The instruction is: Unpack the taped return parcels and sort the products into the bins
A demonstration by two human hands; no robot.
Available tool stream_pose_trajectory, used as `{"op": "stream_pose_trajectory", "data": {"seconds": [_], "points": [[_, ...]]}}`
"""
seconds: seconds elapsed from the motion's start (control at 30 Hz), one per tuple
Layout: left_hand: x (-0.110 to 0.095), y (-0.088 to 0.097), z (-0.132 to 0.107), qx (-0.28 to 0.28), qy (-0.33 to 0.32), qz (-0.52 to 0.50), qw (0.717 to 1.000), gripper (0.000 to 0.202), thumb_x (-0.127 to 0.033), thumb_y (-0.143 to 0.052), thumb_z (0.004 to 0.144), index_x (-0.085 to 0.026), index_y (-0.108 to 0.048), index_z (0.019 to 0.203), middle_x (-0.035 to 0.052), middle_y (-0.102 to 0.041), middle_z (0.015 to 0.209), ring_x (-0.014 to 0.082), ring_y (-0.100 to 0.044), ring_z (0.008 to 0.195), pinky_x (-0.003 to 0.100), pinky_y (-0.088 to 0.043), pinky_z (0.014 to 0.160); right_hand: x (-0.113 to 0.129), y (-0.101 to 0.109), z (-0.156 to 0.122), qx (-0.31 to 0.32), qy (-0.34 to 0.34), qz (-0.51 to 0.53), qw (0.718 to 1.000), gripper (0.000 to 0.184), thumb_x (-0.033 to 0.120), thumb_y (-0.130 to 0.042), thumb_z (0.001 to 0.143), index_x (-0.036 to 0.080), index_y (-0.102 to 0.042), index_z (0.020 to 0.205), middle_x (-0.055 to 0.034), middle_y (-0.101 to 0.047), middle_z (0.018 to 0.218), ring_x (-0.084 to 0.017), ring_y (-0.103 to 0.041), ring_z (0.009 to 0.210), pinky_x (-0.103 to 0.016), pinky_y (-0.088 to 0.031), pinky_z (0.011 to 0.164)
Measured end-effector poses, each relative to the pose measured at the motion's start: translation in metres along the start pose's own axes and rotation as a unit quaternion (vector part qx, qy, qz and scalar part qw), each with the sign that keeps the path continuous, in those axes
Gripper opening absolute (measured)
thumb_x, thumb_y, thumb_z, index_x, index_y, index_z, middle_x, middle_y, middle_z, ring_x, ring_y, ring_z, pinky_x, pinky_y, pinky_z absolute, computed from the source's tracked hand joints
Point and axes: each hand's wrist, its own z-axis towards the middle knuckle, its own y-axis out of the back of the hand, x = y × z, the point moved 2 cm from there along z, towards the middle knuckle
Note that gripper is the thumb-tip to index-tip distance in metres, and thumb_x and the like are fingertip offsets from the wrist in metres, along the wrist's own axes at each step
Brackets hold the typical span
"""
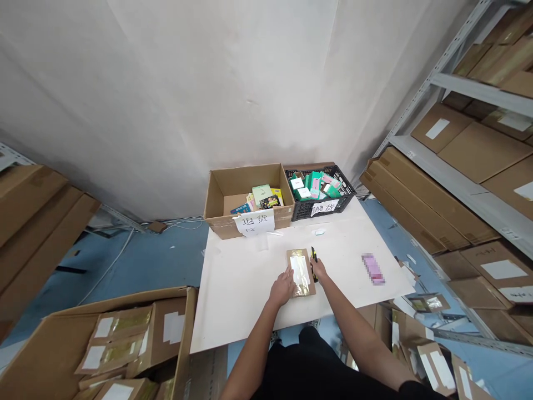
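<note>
Black clothing (310,372) and two bare forearms fill the six o'clock edge of the view. Left-hand fingers are stretched out fairly straight, the left hand (283,287) lying over the nine o'clock edge of a taped cardboard parcel (300,269) and touching its white label. The right hand (318,268) is closed around a black-and-yellow cutter (313,254), held at the parcel's three o'clock edge; its blade is too small to make out.

Beneath the parcel is a white table (237,283), the parcel lying flat toward its six o'clock side. At three o'clock, well apart from the hands, lies a blurred pink item (373,269). Toward eleven o'clock stands an open carton (220,222) of booklets or packets, and toward one o'clock a black crate (345,204) of green, white and pink boxes; each bears a handwritten paper sign.

Farther out, a large carton (190,316) of labelled parcels sits at eight o'clock, more parcels (435,364) are heaped at four, and loaded shelving (458,84) rises at two.
</note>
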Motion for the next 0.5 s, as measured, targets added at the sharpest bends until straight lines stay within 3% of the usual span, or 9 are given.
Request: {"op": "stream_pose_trajectory", "data": {"seconds": [0.1,0.2,0.3,0.4,0.5], "points": [[0.024,-0.001,-0.005,0.007,0.005,-0.009,1.0,0.062,-0.039,-0.032,0.104,-0.024,-0.037,0.164,0.0042,-0.031,0.173,0.0272,-0.043,0.151,0.041,-0.04,0.12,-0.003,-0.002,-0.009,0.057,-0.008,0.08,0.995,0.039,0.062,-0.056,0.096,0.023,-0.056,0.092,-0.0101,-0.077,0.094,-0.022,-0.076,0.083,-0.028,-0.057,0.07],[0.064,0.003,-0.017,-0.047,0.111,-0.023,0.992,0.058,-0.033,-0.029,0.104,-0.019,-0.048,0.157,0.01,-0.042,0.167,0.0265,-0.041,0.153,0.042,-0.038,0.121,-0.009,-0.009,-0.018,0.097,-0.018,0.116,0.988,0.043,0.066,-0.053,0.096,0.023,-0.055,0.09,-0.0108,-0.078,0.091,-0.025,-0.077,0.086,-0.032,-0.058,0.074],[0.09,-0.001,-0.026,-0.07,0.197,-0.085,0.974,0.061,-0.037,-0.03,0.105,-0.011,-0.04,0.16,0.0146,-0.041,0.167,0.0231,-0.038,0.155,0.036,-0.036,0.123,-0.022,-0.026,-0.025,0.069,-0.022,0.093,0.993,0.046,0.067,-0.059,0.093,0.022,-0.058,0.085,-0.0106,-0.077,0.089,-0.024,-0.075,0.087,-0.03,-0.057,0.075],[0.09,-0.015,-0.025,-0.059,0.214,-0.141,0.965,0.071,-0.044,-0.037,0.104,-0.011,-0.024,0.166,0.0151,-0.038,0.168,0.0215,-0.042,0.153,0.031,-0.039,0.122,-0.036,-0.052,-0.035,0.07,-0.032,0.046,0.996,0.051,0.07,-0.062,0.088,0.021,-0.06,0.077,-0.0085,-0.074,0.082,-0.023,-0.073,0.084,-0.028,-0.056,0.072],[0.08,-0.029,-0.016,-0.064,0.22,-0.193,0.954,0.074,-0.042,-0.04,0.103,-0.012,-0.017,0.168,0.0141,-0.039,0.167,0.0226,-0.045,0.151,0.033,-0.041,0.121,-0.033,-0.069,-0.044,0.1,-0.007,0.026,0.995,0.053,0.073,-0.059,0.089,0.021,-0.062,0.083,-0.009,-0.076,0.089,-0.024,-0.074,0.093,-0.028,-0.057,0.074]]}}
